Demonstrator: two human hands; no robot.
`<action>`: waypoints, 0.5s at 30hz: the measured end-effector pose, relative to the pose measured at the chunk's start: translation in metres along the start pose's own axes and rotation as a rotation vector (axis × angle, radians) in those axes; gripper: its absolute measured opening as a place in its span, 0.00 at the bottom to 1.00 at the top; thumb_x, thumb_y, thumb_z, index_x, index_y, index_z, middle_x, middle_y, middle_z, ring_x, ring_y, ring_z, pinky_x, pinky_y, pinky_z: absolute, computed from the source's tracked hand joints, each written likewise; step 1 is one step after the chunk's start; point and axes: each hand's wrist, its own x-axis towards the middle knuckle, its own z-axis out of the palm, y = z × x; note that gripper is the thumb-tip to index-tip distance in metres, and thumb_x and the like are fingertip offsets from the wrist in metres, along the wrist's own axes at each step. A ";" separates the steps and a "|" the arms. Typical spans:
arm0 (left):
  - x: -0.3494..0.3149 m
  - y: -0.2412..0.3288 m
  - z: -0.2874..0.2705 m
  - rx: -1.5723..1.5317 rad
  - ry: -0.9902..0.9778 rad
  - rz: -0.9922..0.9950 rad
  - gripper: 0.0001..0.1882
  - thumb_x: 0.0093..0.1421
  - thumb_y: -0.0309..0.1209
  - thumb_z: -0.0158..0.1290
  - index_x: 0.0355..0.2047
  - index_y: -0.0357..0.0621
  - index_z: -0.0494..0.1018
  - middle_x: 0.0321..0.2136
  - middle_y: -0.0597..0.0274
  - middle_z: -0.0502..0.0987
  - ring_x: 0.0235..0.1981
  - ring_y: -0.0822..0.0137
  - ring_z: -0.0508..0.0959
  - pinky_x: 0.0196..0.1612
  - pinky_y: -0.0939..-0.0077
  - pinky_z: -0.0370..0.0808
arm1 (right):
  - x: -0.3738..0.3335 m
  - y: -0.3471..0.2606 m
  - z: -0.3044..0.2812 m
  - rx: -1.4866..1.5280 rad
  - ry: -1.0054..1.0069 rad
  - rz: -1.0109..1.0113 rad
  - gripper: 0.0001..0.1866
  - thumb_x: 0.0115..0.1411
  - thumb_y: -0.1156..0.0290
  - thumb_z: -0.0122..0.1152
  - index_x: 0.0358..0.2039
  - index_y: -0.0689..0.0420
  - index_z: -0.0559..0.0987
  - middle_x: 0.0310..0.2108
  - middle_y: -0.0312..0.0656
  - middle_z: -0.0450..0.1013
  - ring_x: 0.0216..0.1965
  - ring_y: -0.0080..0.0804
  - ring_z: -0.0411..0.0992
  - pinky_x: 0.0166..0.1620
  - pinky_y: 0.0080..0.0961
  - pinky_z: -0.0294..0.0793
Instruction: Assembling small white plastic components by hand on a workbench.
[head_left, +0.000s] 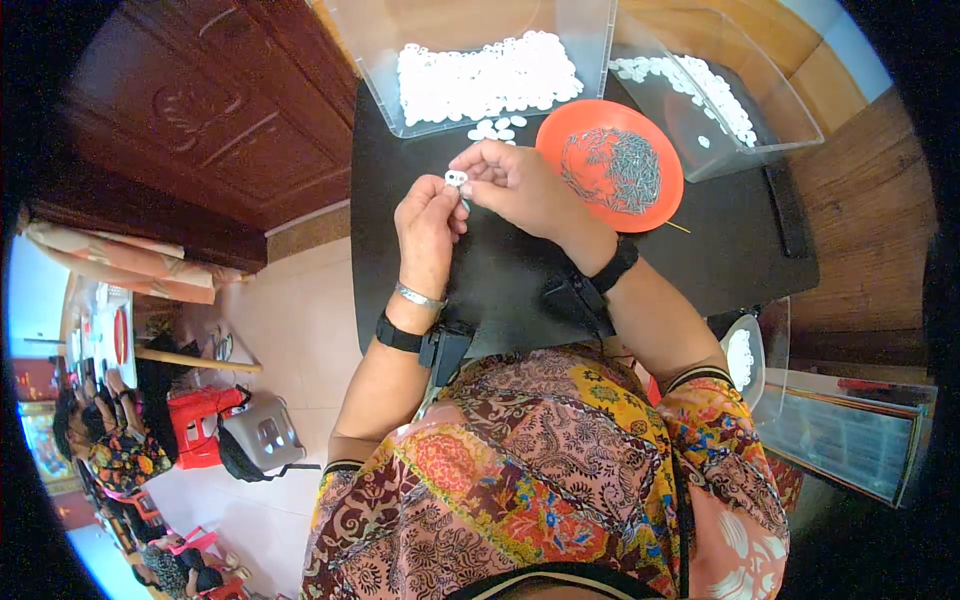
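Note:
Between the fingertips of both hands is a small white oval plastic piece (456,178) with two holes showing. My left hand (428,218) pinches it from the left, fingers closed. From the right, my right hand (520,190) closes thumb and fingers on the same piece. Something small and greenish shows just under it, too small to name. Just beyond my hands, several loose white oval pieces (497,129) lie on the black table (500,290). Right of my right hand sits an orange-red plate (668,212) with many thin grey metal pins or screws (635,172).
A clear plastic bin (385,95) with a heap of white pieces (490,78) stands at the far side. Another clear bin (775,140) holds more at the far right. A thin yellow stick (678,228) lies by the plate. People (125,450) are in the background left, near a grey stool (265,430).

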 end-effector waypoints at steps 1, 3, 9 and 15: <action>0.001 -0.001 -0.001 -0.028 -0.005 -0.004 0.08 0.60 0.29 0.45 0.24 0.44 0.68 0.16 0.71 0.69 0.15 0.81 0.65 0.18 0.88 0.60 | -0.001 -0.001 0.001 0.000 0.000 -0.001 0.12 0.56 0.74 0.58 0.40 0.62 0.74 0.29 0.35 0.74 0.31 0.18 0.72 0.38 0.17 0.73; 0.001 -0.001 -0.002 -0.055 -0.010 -0.006 0.08 0.60 0.29 0.45 0.24 0.44 0.68 0.16 0.71 0.69 0.15 0.81 0.65 0.18 0.88 0.60 | -0.002 -0.003 0.002 0.017 -0.027 0.016 0.14 0.53 0.74 0.61 0.40 0.62 0.72 0.27 0.34 0.73 0.30 0.17 0.71 0.37 0.16 0.72; 0.001 0.000 -0.001 -0.143 -0.042 -0.006 0.09 0.61 0.30 0.43 0.24 0.43 0.69 0.16 0.69 0.70 0.15 0.79 0.67 0.18 0.88 0.61 | -0.002 -0.005 0.002 -0.034 0.006 -0.013 0.15 0.49 0.76 0.63 0.39 0.60 0.73 0.26 0.33 0.73 0.27 0.15 0.70 0.32 0.15 0.70; 0.002 0.003 -0.002 -0.171 -0.081 0.009 0.11 0.61 0.31 0.42 0.25 0.41 0.70 0.16 0.67 0.70 0.15 0.78 0.68 0.18 0.87 0.62 | -0.002 -0.009 0.001 -0.094 -0.004 -0.045 0.14 0.49 0.75 0.64 0.37 0.60 0.74 0.25 0.32 0.72 0.27 0.14 0.69 0.32 0.15 0.70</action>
